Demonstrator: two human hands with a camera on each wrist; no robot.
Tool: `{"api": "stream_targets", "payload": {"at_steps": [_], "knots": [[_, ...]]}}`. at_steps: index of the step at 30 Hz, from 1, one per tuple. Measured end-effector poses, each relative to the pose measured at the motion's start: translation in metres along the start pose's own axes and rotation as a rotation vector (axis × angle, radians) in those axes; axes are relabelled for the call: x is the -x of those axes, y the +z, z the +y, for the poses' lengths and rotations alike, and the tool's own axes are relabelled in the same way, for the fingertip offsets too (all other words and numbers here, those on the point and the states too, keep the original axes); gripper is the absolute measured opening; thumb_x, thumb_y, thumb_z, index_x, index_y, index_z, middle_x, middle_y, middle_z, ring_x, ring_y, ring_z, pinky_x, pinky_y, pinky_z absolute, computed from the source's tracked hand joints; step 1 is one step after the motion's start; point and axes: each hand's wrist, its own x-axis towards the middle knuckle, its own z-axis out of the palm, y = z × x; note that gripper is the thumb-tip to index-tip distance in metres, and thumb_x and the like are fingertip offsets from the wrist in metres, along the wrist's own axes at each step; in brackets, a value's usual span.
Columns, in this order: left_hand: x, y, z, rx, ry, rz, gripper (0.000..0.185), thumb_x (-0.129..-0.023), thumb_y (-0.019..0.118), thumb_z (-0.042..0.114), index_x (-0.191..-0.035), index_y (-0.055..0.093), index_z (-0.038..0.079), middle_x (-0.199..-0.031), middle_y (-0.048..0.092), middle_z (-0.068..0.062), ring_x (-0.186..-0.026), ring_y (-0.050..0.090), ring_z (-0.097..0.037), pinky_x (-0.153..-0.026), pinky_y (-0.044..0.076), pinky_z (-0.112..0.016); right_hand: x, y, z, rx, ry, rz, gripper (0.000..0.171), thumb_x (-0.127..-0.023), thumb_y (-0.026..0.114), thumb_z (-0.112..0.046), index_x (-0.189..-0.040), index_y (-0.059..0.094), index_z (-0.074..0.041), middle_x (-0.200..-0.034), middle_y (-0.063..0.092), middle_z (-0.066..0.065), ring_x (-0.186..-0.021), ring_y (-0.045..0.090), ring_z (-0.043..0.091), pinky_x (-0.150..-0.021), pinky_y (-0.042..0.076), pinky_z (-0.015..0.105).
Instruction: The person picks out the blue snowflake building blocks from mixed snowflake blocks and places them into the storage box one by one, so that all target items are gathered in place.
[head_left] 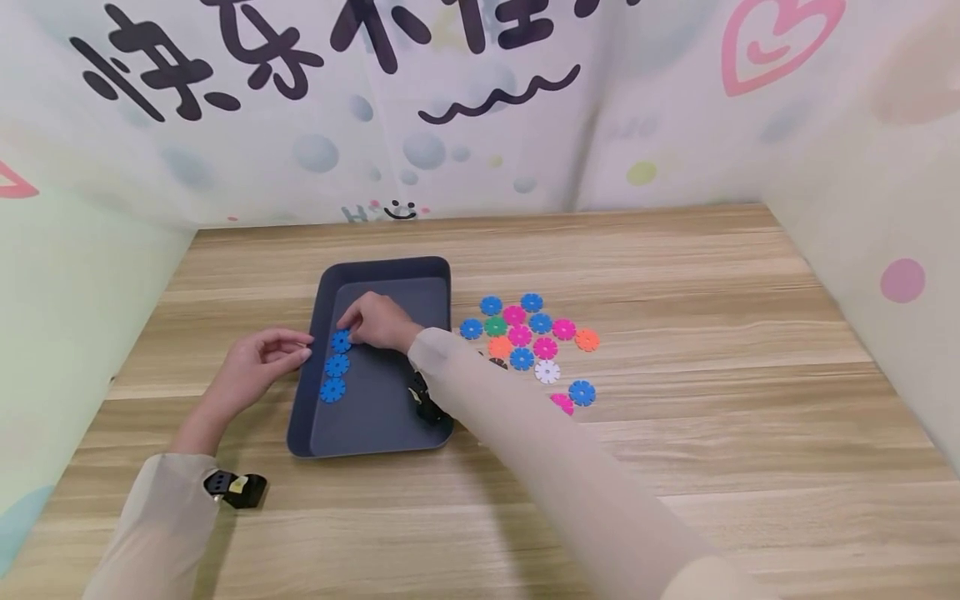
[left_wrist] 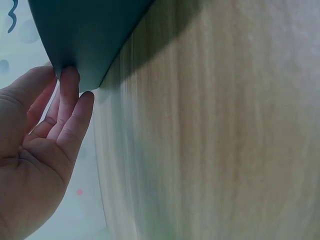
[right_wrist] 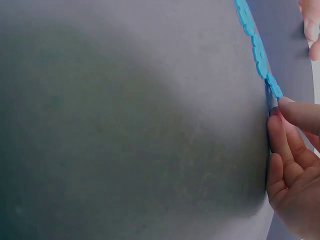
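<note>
A dark grey tray lies on the table, with a short column of three blue snowflake discs along its left side. My right hand reaches into the tray and pinches the farthest blue snowflake disc between thumb and fingertips. That disc lines up close behind the other two. My left hand is at the tray's left wall. In the left wrist view its thumb and a fingertip hold the wall at the rim, while the other fingers are loosely bent.
Right of the tray, loose snowflake discs lie spread on the wooden table: several blue and pink, orange ones, a green one and a white one. My right forearm crosses in front of some. A printed cloth wall stands behind.
</note>
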Motion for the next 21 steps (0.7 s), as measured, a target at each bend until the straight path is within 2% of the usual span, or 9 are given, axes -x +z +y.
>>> {"api": "stream_targets", "payload": {"at_steps": [17,21], "knots": [[0.0002,-0.0008,0.0016,-0.008,-0.007,-0.005,0.032,-0.092,0.058,0.019,-0.112,0.059,-0.005,-0.101,0.062,-0.022,-0.074,0.060,-0.002,-0.067,0.050,-0.018,-0.0013,0.0069,0.0010,0.056,0.021,0.038,0.022,-0.086,0.065,-0.009,-0.107,0.070,-0.012,-0.083,0.062,-0.006,-0.072,0.054,0.004,-0.062,0.041,0.014],[0.0001,-0.0009,0.0008,-0.006,-0.005,-0.003,0.032,-0.091,0.058,0.019,-0.112,0.059,-0.005,-0.100,0.062,-0.021,-0.074,0.061,-0.002,-0.066,0.050,-0.018,-0.0014,0.0066,0.0014,0.034,0.028,0.045,0.021,-0.085,0.065,-0.008,-0.105,0.070,-0.011,-0.081,0.062,-0.005,-0.071,0.054,0.005,-0.062,0.041,0.014]]}}
